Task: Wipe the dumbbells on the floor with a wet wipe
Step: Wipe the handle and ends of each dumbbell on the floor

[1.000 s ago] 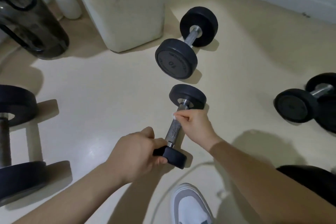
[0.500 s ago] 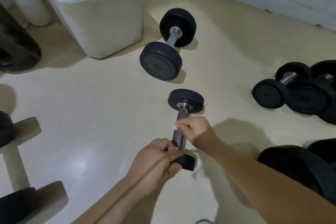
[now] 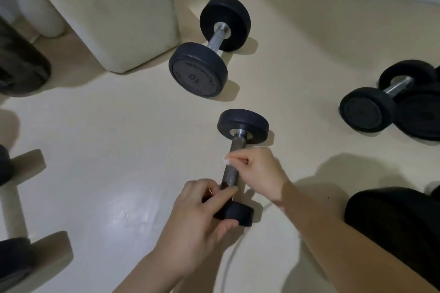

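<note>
A small black dumbbell (image 3: 242, 126) with a knurled steel handle lies on the cream floor, pointing away from me. My left hand (image 3: 202, 216) grips its near head (image 3: 240, 214). My right hand (image 3: 259, 171) is closed over the middle of the handle, pinching a small white wet wipe (image 3: 226, 160) whose edge pokes out past the fingertips. A larger black dumbbell marked 10 (image 3: 198, 71) lies beyond it on the floor.
A cream box-shaped bin (image 3: 112, 14) stands at the back left, with a white bottle (image 3: 45, 14) and a dark container (image 3: 21, 64) beside it. More black dumbbells (image 3: 371, 109) lie at the right. A big dumbbell (image 3: 14, 254) sits at the left edge. A wall runs along the back.
The view has shifted a little. My right hand with the wipe stays on the handle, having slid slightly along it. My left hand keeps its grip on the near head.
</note>
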Tool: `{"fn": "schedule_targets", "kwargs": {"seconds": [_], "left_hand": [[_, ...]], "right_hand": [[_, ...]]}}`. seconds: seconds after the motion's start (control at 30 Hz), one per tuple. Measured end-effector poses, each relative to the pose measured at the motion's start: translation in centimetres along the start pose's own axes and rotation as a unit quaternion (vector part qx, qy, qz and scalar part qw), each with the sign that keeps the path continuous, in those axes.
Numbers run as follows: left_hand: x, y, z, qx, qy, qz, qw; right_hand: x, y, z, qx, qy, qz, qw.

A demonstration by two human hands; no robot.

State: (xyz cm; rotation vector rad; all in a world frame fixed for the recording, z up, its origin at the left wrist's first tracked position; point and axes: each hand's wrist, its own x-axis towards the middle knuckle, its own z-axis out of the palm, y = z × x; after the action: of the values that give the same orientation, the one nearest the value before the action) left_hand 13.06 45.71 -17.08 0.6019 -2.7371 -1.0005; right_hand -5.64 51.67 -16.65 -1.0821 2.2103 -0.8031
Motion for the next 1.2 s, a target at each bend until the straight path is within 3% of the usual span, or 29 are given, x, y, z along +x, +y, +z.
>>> {"fn": "schedule_targets", "kwargs": {"seconds": [0.07, 0.1, 0.2, 0.27, 0.33, 0.37, 0.4, 0.5, 0.53, 0.7, 0.83, 0.87, 0.97, 1.0, 1.13, 1.2], "left_hand": [[-0.2, 0.6, 0.4, -0.092, 0.010, -0.149, 0.984], [-0.3, 1.0, 0.9, -0.124, 0.008, -0.192, 0.973], [-0.5, 2.2, 2.6, -0.117, 0.002, -0.221, 0.968], [-0.6, 3.2, 3.4, -0.056, 0.000, -0.215, 0.975], [-0.9, 4.2, 4.0, -0.007, 0.011, -0.216, 0.976], [-1.0, 4.7, 4.3, 0.010, 0.014, -0.207, 0.978], [-1.0, 5.0, 4.6, 0.018, 0.015, -0.193, 0.981], [-1.8, 4.7, 5.1, -0.014, 0.022, -0.141, 0.990], [-1.9, 4.3, 4.7, -0.036, 0.021, -0.126, 0.991], [-0.8, 3.7, 3.7, -0.106, -0.019, -0.109, 0.988], [-0.2, 3.6, 3.9, -0.097, -0.060, -0.078, 0.990], [-0.2, 3.6, 3.8, -0.090, -0.070, -0.074, 0.991], [-0.1, 3.7, 3.8, -0.058, -0.090, -0.060, 0.992], [-0.1, 3.9, 4.0, -0.043, -0.087, -0.050, 0.994], [0.2, 5.0, 4.9, 0.009, -0.058, 0.005, 0.998], [0.4, 5.6, 5.1, 0.016, -0.062, 0.034, 0.997]], "right_hand": [[-2.2, -0.5, 0.0, -0.007, -0.089, -0.021, 0.996], [-1.7, -0.2, -0.4, -0.010, -0.080, -0.015, 0.997], [1.1, 0.8, -1.6, 0.016, 0.057, 0.046, 0.997], [0.2, 0.9, -1.4, 0.031, 0.032, 0.041, 0.998], [-1.8, 0.9, -0.9, 0.021, -0.087, 0.020, 0.996], [-2.3, 1.1, -1.1, 0.011, -0.109, 0.014, 0.994], [-1.7, 1.8, -1.6, 0.014, -0.084, 0.023, 0.996], [0.4, 3.5, -2.5, 0.074, 0.102, 0.084, 0.989], [-0.1, 3.6, -2.2, 0.097, 0.121, 0.101, 0.983], [-3.9, 4.0, -1.2, 0.081, -0.056, 0.074, 0.992], [-1.7, 4.0, -2.8, 0.097, 0.065, 0.100, 0.988], [-2.4, 3.6, -2.7, 0.081, 0.044, 0.076, 0.993], [-4.7, 2.9, -2.2, -0.005, -0.124, 0.017, 0.992], [-4.2, 3.0, -2.7, -0.006, -0.132, 0.016, 0.991], [-0.4, 4.5, -4.4, 0.046, 0.109, 0.068, 0.991], [-1.9, 4.4, -3.7, 0.070, 0.090, 0.089, 0.989]]}}
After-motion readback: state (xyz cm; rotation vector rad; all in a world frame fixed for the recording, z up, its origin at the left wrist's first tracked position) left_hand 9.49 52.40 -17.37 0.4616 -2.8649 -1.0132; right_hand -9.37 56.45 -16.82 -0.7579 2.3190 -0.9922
